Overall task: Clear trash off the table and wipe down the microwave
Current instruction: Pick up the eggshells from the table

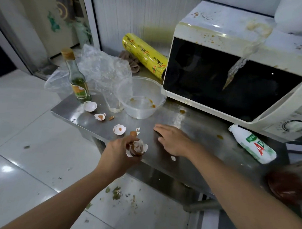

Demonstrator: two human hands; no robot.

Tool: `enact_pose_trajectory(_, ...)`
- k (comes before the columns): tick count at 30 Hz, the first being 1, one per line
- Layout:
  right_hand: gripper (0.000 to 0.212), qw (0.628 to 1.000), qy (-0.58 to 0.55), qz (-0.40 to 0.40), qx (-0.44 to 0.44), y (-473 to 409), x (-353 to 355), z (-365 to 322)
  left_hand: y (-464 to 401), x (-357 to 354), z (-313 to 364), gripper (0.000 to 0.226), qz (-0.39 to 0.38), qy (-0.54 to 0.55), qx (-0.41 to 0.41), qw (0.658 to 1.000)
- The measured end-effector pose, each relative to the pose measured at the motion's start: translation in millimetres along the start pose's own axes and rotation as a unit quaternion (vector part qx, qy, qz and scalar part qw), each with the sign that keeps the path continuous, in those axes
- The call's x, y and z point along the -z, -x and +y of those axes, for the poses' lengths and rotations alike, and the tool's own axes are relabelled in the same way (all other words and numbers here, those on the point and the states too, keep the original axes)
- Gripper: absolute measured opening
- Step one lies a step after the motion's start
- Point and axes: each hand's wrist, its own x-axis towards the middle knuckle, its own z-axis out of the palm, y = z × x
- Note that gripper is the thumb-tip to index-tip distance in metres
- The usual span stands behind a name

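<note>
Broken eggshells lie on the steel table [189, 126]: one half [90, 106] by the bottle, a stained piece [100, 116], and another half [119, 129] near the front edge. My left hand [122, 153] grips a bunch of eggshell pieces [139, 147] at the table's front edge. My right hand [173, 139] lies flat on the table, fingers straight, just right of the left hand. A small white shard [173, 158] sits below its palm. The white microwave [219, 36] stands at the back right, its top and door smeared with sauce.
A clear plastic bowl [158, 95] with sauce spots, crumpled clear plastic [103, 67], a glass bottle [77, 78], a yellow cling-film roll [145, 57] and a brown rag [131, 61] stand at the back left. A white drink bottle [252, 144] lies at the right. Debris litters the floor [116, 192].
</note>
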Motion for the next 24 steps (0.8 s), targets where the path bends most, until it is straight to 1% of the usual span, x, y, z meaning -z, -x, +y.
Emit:
enact_pose_trajectory(3, 0.035, 1.000, -0.001, -0.007, 0.006, 24, -5, 3, 7, -1, -2, 0.041, -0.003, 0.008, 0.008, 1.000)
enact_pose_trajectory(5, 0.027, 0.999, -0.030, 0.044, -0.001, 31, 1, 7, 11, -1, -2, 0.041, 0.002, 0.000, 0.006, 1.000)
enact_pose_trajectory(7, 0.028, 0.991, -0.053, 0.114, -0.040, 30, 11, 16, 12, 0, -1, 0.042, 0.004, -0.009, -0.001, 1.000)
enact_pose_trajectory(8, 0.029, 0.988, -0.058, 0.131, -0.064, 27, 15, 21, 12, 0, -2, 0.042, 0.003, -0.012, -0.003, 1.000)
enact_pose_trajectory(9, 0.030, 0.986, -0.058, 0.133, -0.087, 24, 18, 25, 13, 0, -2, 0.042, 0.002, -0.013, -0.003, 1.000)
enact_pose_trajectory(11, 0.037, 0.985, -0.048, 0.107, -0.126, 20, 17, 27, 13, -1, -5, 0.042, 0.000, -0.009, -0.005, 1.000)
enact_pose_trajectory(13, 0.034, 0.984, -0.035, 0.098, -0.147, 18, 8, 20, 14, 0, -8, 0.041, -0.004, -0.009, -0.008, 1.000)
enact_pose_trajectory(15, 0.028, 0.984, 0.005, 0.113, -0.140, 22, -3, 6, 15, 2, -12, 0.040, -0.006, -0.006, -0.014, 1.000)
enact_pose_trajectory(17, 0.032, 0.984, 0.049, 0.118, -0.122, 30, -10, -9, 16, 4, -18, 0.040, -0.007, 0.005, -0.022, 1.000)
enact_pose_trajectory(19, 0.036, 0.987, 0.073, 0.106, -0.098, 39, -16, -22, 17, 5, -21, 0.043, -0.019, 0.017, -0.027, 0.999)
enact_pose_trajectory(21, 0.029, 0.991, 0.063, 0.092, -0.079, 45, -16, -33, 18, 6, -24, 0.046, -0.031, 0.028, -0.030, 0.999)
enact_pose_trajectory(23, 0.025, 0.990, 0.025, 0.095, -0.103, 44, -6, -35, 17, 7, -26, 0.047, -0.040, 0.038, -0.032, 0.998)
enact_pose_trajectory(24, 0.026, 0.987, 0.009, 0.104, -0.124, 39, 0, -32, 17, 8, -27, 0.046, -0.044, 0.043, -0.031, 0.998)
